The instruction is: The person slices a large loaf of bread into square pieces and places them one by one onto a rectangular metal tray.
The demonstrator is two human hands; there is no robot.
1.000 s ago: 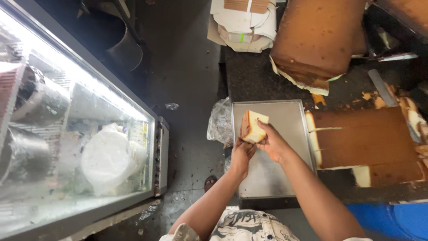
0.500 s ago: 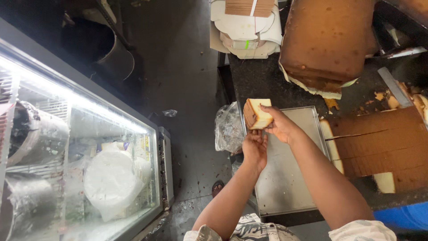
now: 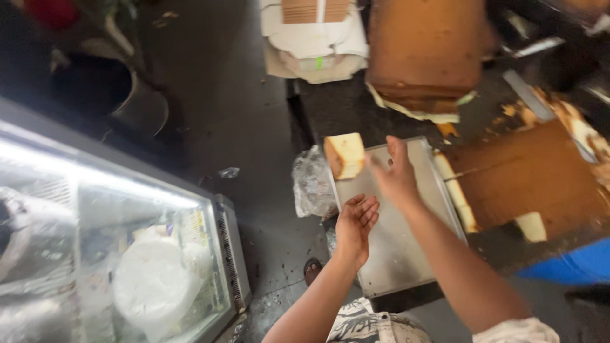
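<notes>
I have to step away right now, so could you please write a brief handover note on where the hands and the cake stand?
Right hand: raised over the metal tray, fingers beside the cake piece; the actual grip is blurred.
Left hand: open, empty, palm up below the piece.
Done: the brown sheet cake on the counter already has cuts and trimmed edges.
Left: the tray holds no piece yet.

Pale yellow cake block (image 3: 345, 155) with tan crust; silver-grey tray (image 3: 394, 254); brown sheet cake (image 3: 534, 174) with cream edges. Black counter (image 3: 343, 111); white round cake (image 3: 152, 289) in the lit display case (image 3: 108, 254). Shirt (image 3: 372, 327) patterned white and grey.
</notes>
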